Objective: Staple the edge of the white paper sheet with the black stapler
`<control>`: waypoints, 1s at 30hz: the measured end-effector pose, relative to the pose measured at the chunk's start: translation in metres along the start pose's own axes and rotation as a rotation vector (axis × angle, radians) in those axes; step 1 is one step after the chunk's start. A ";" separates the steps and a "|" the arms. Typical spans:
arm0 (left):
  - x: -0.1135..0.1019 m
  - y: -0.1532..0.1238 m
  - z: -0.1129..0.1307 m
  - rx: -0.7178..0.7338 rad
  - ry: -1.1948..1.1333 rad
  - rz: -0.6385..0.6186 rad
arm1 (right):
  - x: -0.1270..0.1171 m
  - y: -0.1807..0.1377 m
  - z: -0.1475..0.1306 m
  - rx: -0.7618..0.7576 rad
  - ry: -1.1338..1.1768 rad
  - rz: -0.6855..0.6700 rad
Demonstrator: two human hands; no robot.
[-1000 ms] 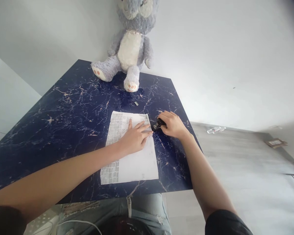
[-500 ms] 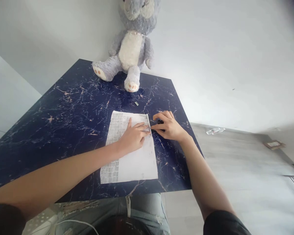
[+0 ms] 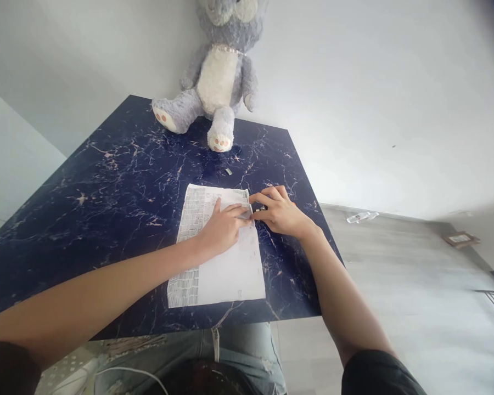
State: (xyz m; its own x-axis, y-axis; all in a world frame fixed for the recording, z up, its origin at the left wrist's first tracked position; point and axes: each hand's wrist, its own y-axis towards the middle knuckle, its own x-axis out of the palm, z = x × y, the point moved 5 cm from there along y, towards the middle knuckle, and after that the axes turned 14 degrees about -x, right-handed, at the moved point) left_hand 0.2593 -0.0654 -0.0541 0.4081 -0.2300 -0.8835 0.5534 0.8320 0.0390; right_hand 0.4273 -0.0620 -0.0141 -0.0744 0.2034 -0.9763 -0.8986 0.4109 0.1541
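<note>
A printed white sheet of paper (image 3: 226,269) lies on the dark blue marbled table (image 3: 119,186). My left hand (image 3: 222,227) rests flat on the paper's upper part, fingers stretched toward its right edge. My right hand (image 3: 280,211) sits at the paper's top right corner, fingers curled around a small black object (image 3: 260,209) that is mostly hidden under them. The fingertips of both hands nearly touch at the paper's edge.
A grey and white plush toy (image 3: 218,77) sits at the table's far edge against the wall. A small grey piece (image 3: 229,171) lies on the table beyond the paper. To the right the table ends above a grey floor holding a small white item (image 3: 360,217).
My right hand slid left with the small black object, from the bare table to the paper's top right corner. My left hand stayed flat on the paper.
</note>
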 end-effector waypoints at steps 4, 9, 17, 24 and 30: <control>0.000 -0.001 -0.001 0.002 0.015 0.014 | 0.000 0.000 0.000 0.009 0.029 0.027; -0.001 -0.001 0.001 0.030 0.019 0.003 | -0.007 -0.009 0.006 0.019 0.054 0.096; 0.003 0.000 0.002 0.174 0.023 -0.074 | -0.012 -0.017 0.011 0.006 0.142 0.085; 0.002 0.003 -0.003 0.222 0.082 -0.035 | -0.013 -0.015 0.021 0.206 0.415 0.409; 0.003 0.001 0.004 0.158 0.128 -0.010 | 0.004 -0.018 0.035 0.667 0.302 0.391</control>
State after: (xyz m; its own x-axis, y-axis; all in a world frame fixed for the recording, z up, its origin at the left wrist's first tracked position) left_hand 0.2641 -0.0671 -0.0553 0.3118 -0.1635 -0.9360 0.6685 0.7378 0.0938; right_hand 0.4581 -0.0379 -0.0151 -0.5263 0.2326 -0.8178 -0.3458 0.8202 0.4558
